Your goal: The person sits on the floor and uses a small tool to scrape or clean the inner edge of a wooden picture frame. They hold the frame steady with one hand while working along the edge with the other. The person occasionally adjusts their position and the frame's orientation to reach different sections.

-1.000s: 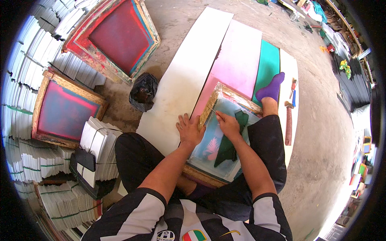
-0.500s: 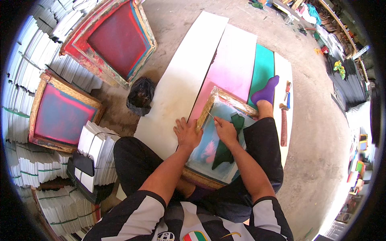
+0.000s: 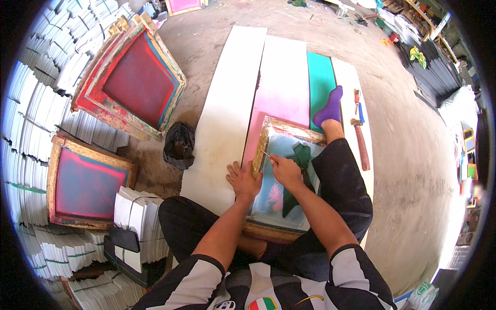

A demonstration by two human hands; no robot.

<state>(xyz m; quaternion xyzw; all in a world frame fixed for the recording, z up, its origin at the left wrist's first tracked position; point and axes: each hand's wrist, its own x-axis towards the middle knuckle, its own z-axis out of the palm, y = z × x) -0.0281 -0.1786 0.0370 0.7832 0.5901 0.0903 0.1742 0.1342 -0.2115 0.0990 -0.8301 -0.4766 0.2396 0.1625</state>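
Note:
A wooden-framed printing screen (image 3: pixel 260 150) lies tilted across my lap and the boards. My left hand (image 3: pixel 244 180) rests at its left side, fingers spread over the white board and thumb against the wood. In my right hand (image 3: pixel 285 171) is a thin metal-shafted tool (image 3: pixel 266 154), its tip at the inner edge of the frame's left bar; my fingers hide the handle. A dark green cloth (image 3: pixel 299 155) lies on the mesh beside that hand, near a pale pink leaf-like shape (image 3: pixel 275 197).
A hammer (image 3: pixel 363 147) and a red-handled tool (image 3: pixel 357 101) lie on the right board. My purple-socked foot (image 3: pixel 330 106) rests by the green board (image 3: pixel 321 77). Left are a black plastic bag (image 3: pixel 179 144), more screens (image 3: pixel 139 82) and bundled white sheets (image 3: pixel 132 214).
The view has shifted, so the boards and screens appear moved. My right hand keeps the tool at the frame's left bar, its tip slightly nearer me along the wood. My left hand stays beside the frame.

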